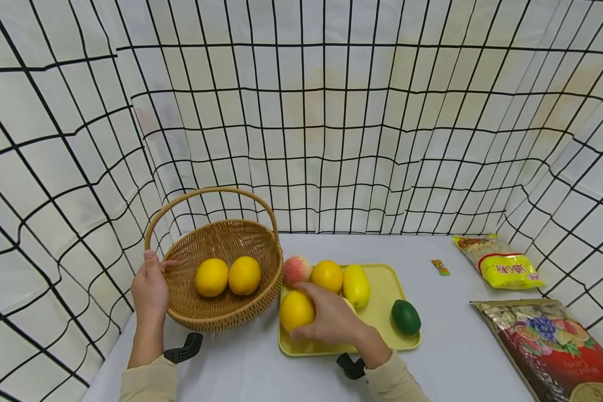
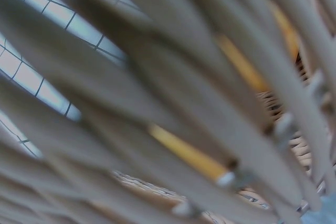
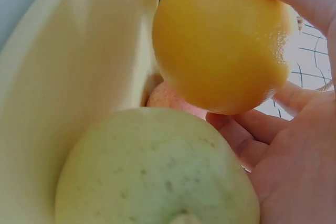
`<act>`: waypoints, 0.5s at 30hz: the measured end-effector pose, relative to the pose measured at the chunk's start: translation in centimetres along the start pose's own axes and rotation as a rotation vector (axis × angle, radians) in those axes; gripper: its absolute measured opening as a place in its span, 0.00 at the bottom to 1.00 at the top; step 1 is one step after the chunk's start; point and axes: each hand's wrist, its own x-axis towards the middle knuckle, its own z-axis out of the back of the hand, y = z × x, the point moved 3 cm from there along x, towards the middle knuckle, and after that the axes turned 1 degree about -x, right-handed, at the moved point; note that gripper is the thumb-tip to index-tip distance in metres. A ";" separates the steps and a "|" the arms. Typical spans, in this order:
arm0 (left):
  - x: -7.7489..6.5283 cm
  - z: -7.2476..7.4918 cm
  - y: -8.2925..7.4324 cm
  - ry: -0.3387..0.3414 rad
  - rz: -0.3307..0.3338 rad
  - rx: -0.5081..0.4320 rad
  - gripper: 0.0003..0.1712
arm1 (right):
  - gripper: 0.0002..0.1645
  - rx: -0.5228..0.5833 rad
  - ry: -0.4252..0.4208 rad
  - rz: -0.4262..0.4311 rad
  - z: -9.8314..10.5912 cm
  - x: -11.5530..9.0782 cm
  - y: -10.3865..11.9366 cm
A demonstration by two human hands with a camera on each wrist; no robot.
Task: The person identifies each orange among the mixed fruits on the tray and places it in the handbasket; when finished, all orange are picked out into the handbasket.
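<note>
My left hand grips the left rim of a wicker basket with an arched handle. Two oranges lie inside it; the left wrist view is mostly blurred wicker weave. My right hand holds another orange between thumb and fingers, over the left end of a yellow tray. In the right wrist view, a pale green round fruit sits just below that orange. A peach, an orange and a long yellow fruit lie along the tray's back.
A dark green avocado-like fruit lies at the tray's right end. Farther right are a small wrapped packet, a yellow food bag and a large red candy bag. White cloth walls with black grid lines enclose the table.
</note>
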 end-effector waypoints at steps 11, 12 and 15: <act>-0.2 0.1 0.0 0.014 -0.014 0.000 0.47 | 0.55 0.132 -0.044 0.001 0.9 -0.1 -0.4; -0.1 0.1 0.0 0.011 -0.016 -0.001 0.47 | 0.55 0.133 -0.052 0.005 1.0 -0.1 -0.4; -0.1 0.0 0.1 0.005 -0.011 -0.002 0.47 | 0.55 0.145 -0.073 0.015 1.1 -0.1 -0.4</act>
